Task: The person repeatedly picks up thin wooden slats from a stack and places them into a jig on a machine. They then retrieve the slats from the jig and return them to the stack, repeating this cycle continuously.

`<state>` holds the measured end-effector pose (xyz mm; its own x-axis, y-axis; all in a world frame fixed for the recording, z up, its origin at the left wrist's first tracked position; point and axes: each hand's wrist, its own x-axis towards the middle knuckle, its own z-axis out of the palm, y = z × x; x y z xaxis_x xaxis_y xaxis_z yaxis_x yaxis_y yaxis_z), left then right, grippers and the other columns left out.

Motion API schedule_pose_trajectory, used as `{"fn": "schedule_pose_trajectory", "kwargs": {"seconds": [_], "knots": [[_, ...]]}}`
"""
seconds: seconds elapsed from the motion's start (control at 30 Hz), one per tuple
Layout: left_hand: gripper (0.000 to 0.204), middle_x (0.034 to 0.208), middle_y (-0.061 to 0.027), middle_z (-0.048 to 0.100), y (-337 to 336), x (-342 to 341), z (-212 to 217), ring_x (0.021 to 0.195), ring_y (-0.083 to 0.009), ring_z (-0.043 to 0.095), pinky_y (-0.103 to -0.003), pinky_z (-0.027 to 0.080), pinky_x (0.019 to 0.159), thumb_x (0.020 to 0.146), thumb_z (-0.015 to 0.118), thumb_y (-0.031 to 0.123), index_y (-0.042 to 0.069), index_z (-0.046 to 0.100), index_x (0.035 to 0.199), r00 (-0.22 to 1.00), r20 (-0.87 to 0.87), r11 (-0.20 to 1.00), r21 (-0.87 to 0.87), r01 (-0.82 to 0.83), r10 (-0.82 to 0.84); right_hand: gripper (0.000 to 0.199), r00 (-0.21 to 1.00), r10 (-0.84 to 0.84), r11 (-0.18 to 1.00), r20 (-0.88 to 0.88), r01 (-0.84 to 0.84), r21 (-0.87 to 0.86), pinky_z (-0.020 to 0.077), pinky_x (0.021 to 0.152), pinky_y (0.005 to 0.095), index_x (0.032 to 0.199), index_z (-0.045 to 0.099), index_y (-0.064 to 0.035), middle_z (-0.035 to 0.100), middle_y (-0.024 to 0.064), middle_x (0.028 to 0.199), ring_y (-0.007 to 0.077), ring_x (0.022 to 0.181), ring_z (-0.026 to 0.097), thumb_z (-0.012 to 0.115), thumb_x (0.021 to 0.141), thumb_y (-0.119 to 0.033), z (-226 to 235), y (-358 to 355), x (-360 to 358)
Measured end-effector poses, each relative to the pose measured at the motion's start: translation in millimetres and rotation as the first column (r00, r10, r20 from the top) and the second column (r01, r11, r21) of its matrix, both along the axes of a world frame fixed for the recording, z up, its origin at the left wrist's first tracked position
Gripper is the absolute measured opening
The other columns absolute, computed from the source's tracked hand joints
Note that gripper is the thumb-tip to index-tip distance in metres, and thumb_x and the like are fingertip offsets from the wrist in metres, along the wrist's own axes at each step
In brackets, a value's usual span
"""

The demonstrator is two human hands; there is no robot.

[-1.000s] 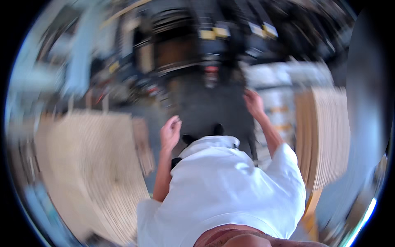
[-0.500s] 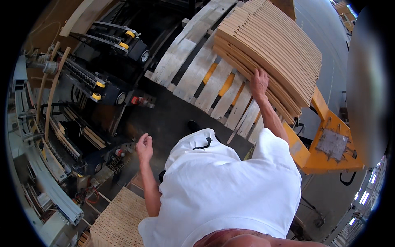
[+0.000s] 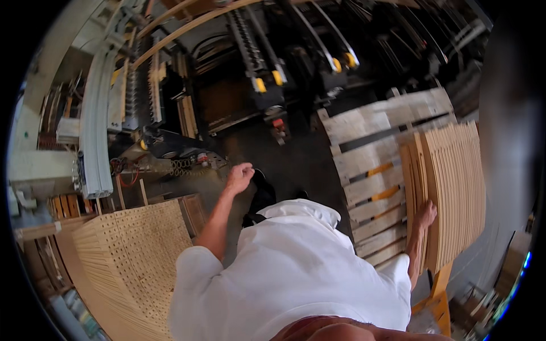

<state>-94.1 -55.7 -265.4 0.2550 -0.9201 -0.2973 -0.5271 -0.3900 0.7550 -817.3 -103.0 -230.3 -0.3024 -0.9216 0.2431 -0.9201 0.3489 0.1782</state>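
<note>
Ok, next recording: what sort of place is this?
Probably a woodworking workshop or factory floor. A stack of wooden boards stands on a slatted pallet, a pile of hole-dotted panels sits at left, and dark machinery with long metal rails lies ahead.

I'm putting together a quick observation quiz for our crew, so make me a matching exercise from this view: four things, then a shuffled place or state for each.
Column one:
1. Left hand
2. Right hand
3. Hole-dotted stack
4. Pallet

Column two:
A. At the plain boards on the picture's right
B. Gapped wooden slats, beneath the plain boards
C. Over the dark floor, fingers curled
D. At the picture's lower left

Pairs: 1-C, 2-A, 3-D, 4-B.
</note>
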Motion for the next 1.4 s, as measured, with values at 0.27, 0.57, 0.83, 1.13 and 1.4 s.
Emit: {"fn": "schedule_pose_trajectory", "kwargs": {"seconds": [0.27,0.57,0.83,1.13,1.4], "knots": [[0.031,0.113,-0.0207,0.065,-206,203,57,0.108,-0.038,0.059,-0.044,0.047,0.095,0.083,0.065,0.022,0.002,0.067,0.107,0.9,0.395,0.906,-0.423,0.003,0.181,0.033,0.918,0.264,0.961,0.295,-0.226,-0.157,0.0471,0.089,0.0444,0.122,0.06,-0.0055,0.06,0.018,0.11,0.0364,0.104,0.056,0.062,0.089,-0.013,95,-64,168],[0.065,0.15,-0.0134,0.032,-442,341,158,0.143,-0.0361,0.021,-0.054,0.024,0.114,0.087,0.064,0.031,0.012,0.039,0.144,0.639,0.752,0.964,-0.258,0.058,0.163,0.041,0.71,0.573,0.817,0.409,-0.535,-0.217,0.0487,0.087,0.0419,0.124,0.06,-0.0061,0.063,0.0143,0.111,0.0348,0.1,0.058,0.063,0.084,0.003,218,-126,444],[0.033,0.098,-0.0149,0.061,-404,340,137,0.089,-0.0367,0.062,-0.05,0.047,0.078,0.079,0.072,0.026,0.015,0.062,0.11,0.696,0.714,0.881,-0.378,0.285,0.081,0.041,0.531,0.733,0.632,0.425,-0.762,-0.138,0.0489,0.084,0.0433,0.122,0.061,-0.0066,0.063,0.0138,0.109,0.035,0.1,0.057,0.063,0.082,0.001,248,-234,584],[0.025,0.093,-0.0116,0.058,-168,184,157,0.091,-0.035,0.058,-0.049,0.047,0.077,0.075,0.074,0.018,0.014,0.063,0.097,0.899,0.4,0.92,-0.255,0.296,-0.179,0.041,0.052,0.934,0.103,0.352,-0.986,-0.128,0.0484,0.086,0.0448,0.122,0.06,-0.0107,0.061,0.0137,0.102,0.0353,0.101,0.056,0.06,0.082,-0.004,182,-399,808],[0.031,0.097,-0.0107,0.061,-66,138,190,0.098,-0.033,0.059,-0.045,0.047,0.084,0.076,0.072,0.016,0.012,0.068,0.106,0.954,0.298,0.999,0.032,0.003,-0.013,0.039,-0.13,0.97,-0.098,0.206,-0.982,-0.162,0.0507,0.087,0.0459,0.118,0.062,-0.0158,0.064,0.0121,0.106,0.0339,0.104,0.058,0.06,0.08,-0.007,114,-460,982]]}}
